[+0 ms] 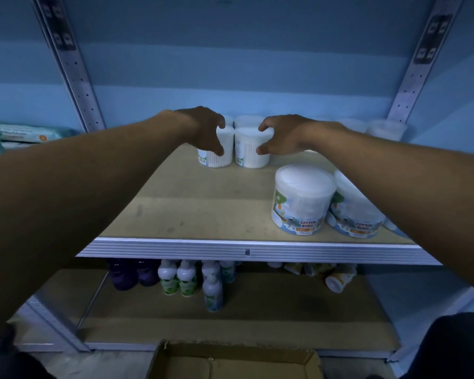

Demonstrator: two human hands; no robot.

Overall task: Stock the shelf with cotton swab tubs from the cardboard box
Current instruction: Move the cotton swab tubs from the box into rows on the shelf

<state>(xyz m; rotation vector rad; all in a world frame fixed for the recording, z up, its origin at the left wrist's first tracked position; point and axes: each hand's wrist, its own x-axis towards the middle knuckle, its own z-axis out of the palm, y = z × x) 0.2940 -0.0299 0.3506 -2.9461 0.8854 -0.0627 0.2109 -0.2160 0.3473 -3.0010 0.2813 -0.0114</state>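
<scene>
Cotton swab tubs being set in place at the back of the shelf board [203, 214], one under each hand.

Left hand [203, 129] cups the left small tub [216, 149] and right hand [282, 138] cups the right small tub [251, 149]; the fingers curl around the sides, though I cannot tell whether they grip firmly or are loosening. Both tubs stand upright on the board, touching each other, just in front of more tubs at the board's back. Two bigger labelled tubs [301, 201] sit near the board's front right edge. Below the board's front, the cardboard box [230, 362] looks empty in the part shown. To do this well, press the pair level against the rear row, labels facing front, then lift the hands straight off without nudging either tub.
</scene>
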